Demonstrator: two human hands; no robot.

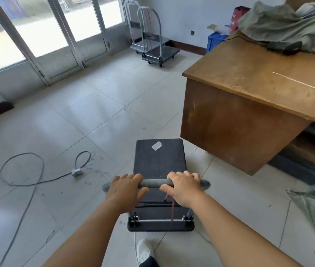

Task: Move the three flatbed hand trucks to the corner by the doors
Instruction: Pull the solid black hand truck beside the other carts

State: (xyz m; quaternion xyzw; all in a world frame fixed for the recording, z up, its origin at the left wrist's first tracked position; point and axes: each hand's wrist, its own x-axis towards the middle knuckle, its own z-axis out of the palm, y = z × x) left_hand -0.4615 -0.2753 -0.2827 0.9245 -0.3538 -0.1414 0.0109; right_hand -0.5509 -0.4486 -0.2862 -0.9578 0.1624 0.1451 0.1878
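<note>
Both hands, left (126,187) and right (183,186), closed around cart handle (155,183) (desk corner (188,105) near; open floor (99,116) leftward).

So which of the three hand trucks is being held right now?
The black-decked hand truck nearest the camera: left hand and right hand grip its handle. The other two stand parked by the doors.

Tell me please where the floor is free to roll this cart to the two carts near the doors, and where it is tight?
Free: the tiled floor between the glass doors and the wooden desk, straight up to the parked carts. Tight: right of the pushed cart, beside the desk corner. Left, a cable lies looped on the tiles.
</note>
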